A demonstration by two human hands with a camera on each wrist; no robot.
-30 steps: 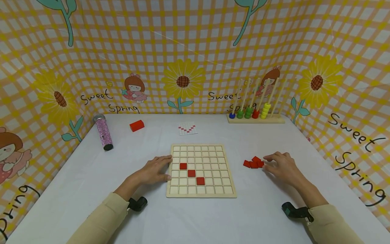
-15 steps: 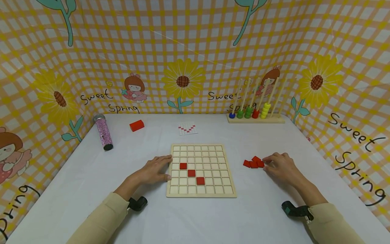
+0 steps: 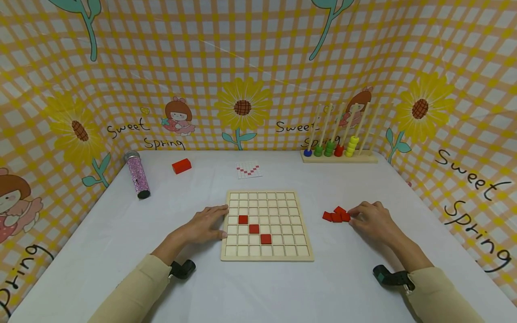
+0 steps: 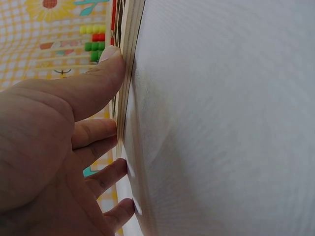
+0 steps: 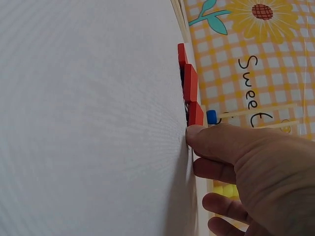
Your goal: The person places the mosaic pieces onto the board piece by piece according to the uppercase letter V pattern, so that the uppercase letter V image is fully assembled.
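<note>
A wooden grid board lies mid-table, with 3 red square tiles stepping diagonally down to the right in its cells. My left hand rests at the board's left edge, fingers spread; the left wrist view shows the thumb against the rim. Right of the board several loose red tiles lie in a small cluster, some overlapping. At the cluster's right end my right hand pinches the corner of the rightmost tile between thumb and index finger.
Behind the board lies a white card printed with a red V pattern. A red block and a glittery pink microphone are at the back left. A peg abacus with coloured beads stands at the back right, against the checked cloth backdrop.
My right thumb and index finger have drawn together at the rightmost loose tile. The left hand, the board and its tiles stay as they were.
</note>
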